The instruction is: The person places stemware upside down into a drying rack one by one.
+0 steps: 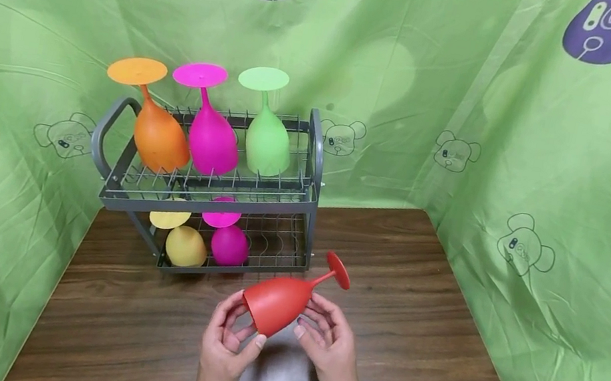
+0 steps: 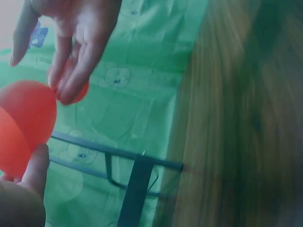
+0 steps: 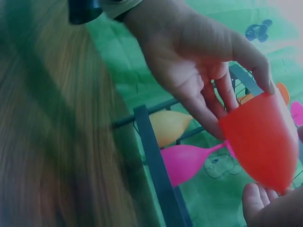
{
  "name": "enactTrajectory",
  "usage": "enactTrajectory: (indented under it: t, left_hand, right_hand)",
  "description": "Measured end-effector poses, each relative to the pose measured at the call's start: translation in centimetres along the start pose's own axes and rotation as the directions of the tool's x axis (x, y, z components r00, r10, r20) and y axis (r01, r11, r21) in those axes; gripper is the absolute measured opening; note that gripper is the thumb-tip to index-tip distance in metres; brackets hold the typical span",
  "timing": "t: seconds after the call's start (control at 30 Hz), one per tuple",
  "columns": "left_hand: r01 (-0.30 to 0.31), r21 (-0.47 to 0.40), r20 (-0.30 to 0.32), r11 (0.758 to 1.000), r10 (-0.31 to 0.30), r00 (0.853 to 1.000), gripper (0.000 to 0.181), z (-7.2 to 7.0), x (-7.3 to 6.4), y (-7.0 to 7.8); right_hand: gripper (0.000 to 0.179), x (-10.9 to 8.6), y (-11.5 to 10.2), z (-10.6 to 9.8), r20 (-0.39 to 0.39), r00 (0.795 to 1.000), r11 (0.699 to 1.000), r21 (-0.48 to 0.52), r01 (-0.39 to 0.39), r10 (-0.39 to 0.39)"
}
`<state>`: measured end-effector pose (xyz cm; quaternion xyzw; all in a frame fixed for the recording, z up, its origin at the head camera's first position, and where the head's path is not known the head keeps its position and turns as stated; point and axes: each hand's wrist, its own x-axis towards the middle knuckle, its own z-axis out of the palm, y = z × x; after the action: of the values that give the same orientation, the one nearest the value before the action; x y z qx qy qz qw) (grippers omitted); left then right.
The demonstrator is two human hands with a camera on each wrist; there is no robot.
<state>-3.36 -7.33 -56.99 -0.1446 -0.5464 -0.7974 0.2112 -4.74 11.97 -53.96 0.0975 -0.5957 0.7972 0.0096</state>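
Note:
A red plastic wine glass (image 1: 277, 304) is held tilted above the table, mouth to the lower left and foot to the upper right. At its rim, my left hand (image 1: 228, 339) pinches the bowl with the thumb in front and the fingers at the far side, as the right wrist view also shows. My right hand (image 1: 330, 350) is by the lower bowl and stem. Its fingers (image 2: 78, 71) cross the stem in the left wrist view, while its thumb stands away from the glass.
A grey two-tier rack (image 1: 209, 201) stands at the back left of the wooden table (image 1: 401, 341). Upside down on top are orange (image 1: 159, 139), magenta (image 1: 212, 141) and green (image 1: 267, 144) wine glasses. Below are yellow (image 1: 186, 248) and magenta ones. Green printed cloth (image 1: 396, 84) surrounds the table.

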Motion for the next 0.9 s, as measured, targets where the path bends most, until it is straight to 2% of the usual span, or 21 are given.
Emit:
enactTrajectory:
  t: [0.1,0.17,0.37,0.5,0.63,0.77,0.9]
  left_hand:
    - [0.032,-0.139,0.031,0.99,-0.028,0.999,0.073,0.4,-0.2,-0.2]
    - [0.057,-0.198,0.043,0.979,-0.049,0.998,0.07,0.7,-0.4,-0.4]
    - [0.114,-0.298,0.084,0.948,-0.093,0.992,0.065,1.2,-0.6,-0.7]
    - [0.178,-0.352,0.105,0.919,-0.151,0.983,0.061,1.2,-0.9,-0.8]
    - [0.196,-0.392,0.134,0.899,-0.155,0.979,0.061,1.1,-1.2,-0.9]
    - [0.196,-0.392,0.148,0.899,-0.149,0.978,0.062,0.9,-1.1,-1.0]
    - [0.209,-0.359,0.145,0.91,-0.167,0.975,0.062,0.5,-0.9,-0.9]
  right_hand:
    - [0.063,0.3,0.3,0.5,-0.011,0.998,0.99,0.126,-0.059,0.061]
    - [0.063,0.4,0.4,0.8,-0.01,0.997,0.977,0.198,-0.076,0.08]
    - [0.059,0.3,0.5,1.1,0.041,0.997,0.94,0.332,-0.08,0.071]
    - [0.06,0.2,0.5,1.1,0.072,0.995,0.929,0.358,-0.087,0.066]
    - [0.061,0.1,0.5,1.1,0.071,0.995,0.93,0.358,-0.085,0.064]
    - [0.061,0.1,0.5,1.1,0.069,0.996,0.935,0.344,-0.084,0.064]
    - [0.061,0.4,0.6,1.2,0.066,0.996,0.941,0.328,-0.082,0.063]
